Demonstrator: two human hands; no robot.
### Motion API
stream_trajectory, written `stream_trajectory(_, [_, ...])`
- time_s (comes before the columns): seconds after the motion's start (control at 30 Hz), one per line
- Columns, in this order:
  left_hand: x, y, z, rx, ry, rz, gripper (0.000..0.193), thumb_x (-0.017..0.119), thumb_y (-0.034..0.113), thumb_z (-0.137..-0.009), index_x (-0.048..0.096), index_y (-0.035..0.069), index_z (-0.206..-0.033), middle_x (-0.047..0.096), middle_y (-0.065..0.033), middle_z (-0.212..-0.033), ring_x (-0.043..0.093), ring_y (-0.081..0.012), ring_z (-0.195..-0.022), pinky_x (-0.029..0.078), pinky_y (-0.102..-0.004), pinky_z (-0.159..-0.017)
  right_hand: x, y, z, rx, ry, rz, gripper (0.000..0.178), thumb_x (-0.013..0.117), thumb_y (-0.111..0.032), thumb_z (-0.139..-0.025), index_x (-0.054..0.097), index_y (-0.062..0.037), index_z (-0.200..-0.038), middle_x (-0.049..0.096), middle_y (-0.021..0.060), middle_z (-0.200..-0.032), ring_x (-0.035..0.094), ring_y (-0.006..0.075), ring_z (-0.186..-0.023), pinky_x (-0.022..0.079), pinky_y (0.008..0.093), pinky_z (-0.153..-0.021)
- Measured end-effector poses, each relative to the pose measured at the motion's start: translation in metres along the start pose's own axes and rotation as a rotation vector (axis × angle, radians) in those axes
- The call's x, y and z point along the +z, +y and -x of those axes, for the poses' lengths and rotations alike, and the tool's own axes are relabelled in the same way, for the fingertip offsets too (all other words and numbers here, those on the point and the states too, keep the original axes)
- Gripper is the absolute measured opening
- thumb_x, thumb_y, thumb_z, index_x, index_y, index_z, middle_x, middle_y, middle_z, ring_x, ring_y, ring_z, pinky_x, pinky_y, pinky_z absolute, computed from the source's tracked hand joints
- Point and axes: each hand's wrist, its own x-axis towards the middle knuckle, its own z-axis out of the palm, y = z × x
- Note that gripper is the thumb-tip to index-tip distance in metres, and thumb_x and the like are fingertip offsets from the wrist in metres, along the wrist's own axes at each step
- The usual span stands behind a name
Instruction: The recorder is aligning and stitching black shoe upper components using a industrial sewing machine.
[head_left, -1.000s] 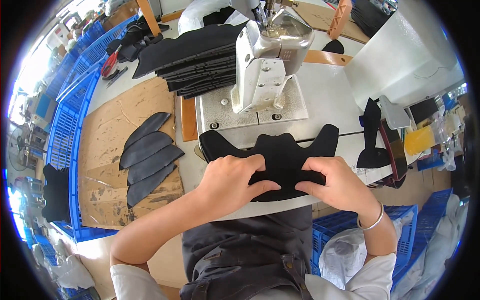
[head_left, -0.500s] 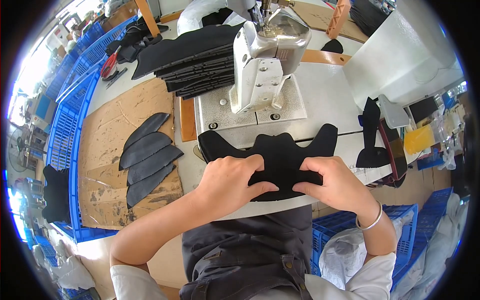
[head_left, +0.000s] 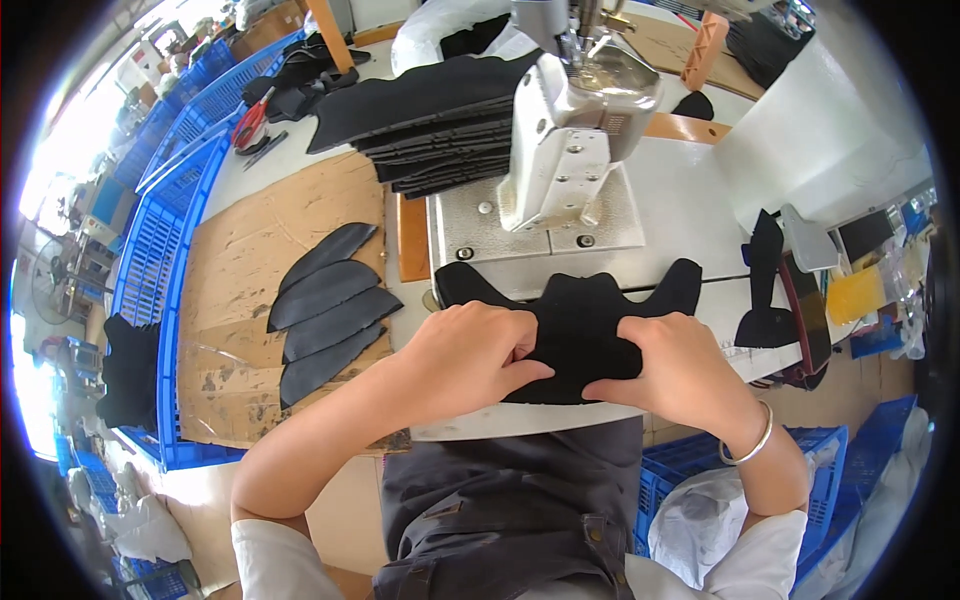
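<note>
A black cut fabric piece [head_left: 582,335], with two upswept side wings and a notched middle, lies at the table's front edge before the sewing machine [head_left: 570,150]. My left hand [head_left: 480,350] grips its left part, fingers curled and thumb pressing on top. On the right part, my right hand [head_left: 668,360] holds it the same way, fingertips bent and thumb pointing inward. The fingers partly cover the piece's lower sides. Both wings stick out beyond my hands toward the machine base.
Left of me, several dark curved pieces [head_left: 335,300] overlap on a worn cardboard sheet [head_left: 230,270]. A stack of black cut pieces [head_left: 430,120] sits beside the machine post. Red-handled scissors [head_left: 252,125] lie far left near a blue crate [head_left: 190,210]. Another black piece [head_left: 767,285] rests at right.
The whole scene has shifted slightly right and down in view. Both hands still hold the black piece in nearly the same spot on the table; the fingers have barely moved.
</note>
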Motion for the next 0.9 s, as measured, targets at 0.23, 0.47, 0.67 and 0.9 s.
stream_trajectory(0.23, [0.002, -0.003, 0.000, 0.026, 0.031, 0.051, 0.029, 0.070, 0.028, -0.082, 0.059, 0.002, -0.078, 0.063, -0.0131, -0.069, 0.062, -0.0351, -0.068, 0.046, -0.0428, -0.058, 0.005, -0.001, 0.001, 0.025, 0.075, -0.064, 0.051, 0.085, -0.035, -0.059, 0.052, 0.0022, -0.064, 0.049, 0.0198, -0.053, 0.050, 0.0399, -0.053, 0.039, 0.0393, -0.049])
stream_trajectory(0.47, [0.004, -0.004, 0.003, 0.028, 0.039, 0.053, 0.028, 0.070, 0.028, -0.082, 0.060, 0.002, -0.080, 0.063, -0.0127, -0.072, 0.063, -0.0345, -0.071, 0.047, -0.0430, -0.060, 0.008, 0.000, 0.001, -0.002, 0.103, -0.053, 0.051, 0.087, -0.033, -0.058, 0.053, 0.0034, -0.066, 0.049, 0.0207, -0.055, 0.050, 0.0404, -0.054, 0.041, 0.0383, -0.050])
stream_trajectory(0.67, [0.017, -0.006, 0.010, 0.073, 0.157, 0.019, 0.026, 0.072, 0.025, -0.082, 0.055, 0.006, -0.081, 0.060, -0.0080, -0.076, 0.060, -0.0263, -0.066, 0.043, -0.0379, -0.055, 0.006, -0.001, 0.002, 0.015, 0.082, -0.064, 0.050, 0.086, -0.033, -0.059, 0.054, 0.0042, -0.067, 0.051, 0.0204, -0.055, 0.052, 0.0395, -0.054, 0.042, 0.0384, -0.051])
stream_trajectory(0.9, [0.042, 0.012, 0.035, 0.087, 0.600, -0.538, 0.049, 0.072, 0.020, -0.076, 0.057, 0.007, -0.120, 0.053, -0.0136, -0.125, 0.054, -0.0303, -0.111, 0.045, -0.0401, -0.088, 0.004, 0.002, 0.001, 0.044, 0.049, -0.014, 0.053, 0.081, -0.045, -0.066, 0.061, 0.0037, -0.075, 0.060, 0.0191, -0.060, 0.063, 0.0375, -0.062, 0.049, 0.0419, -0.057])
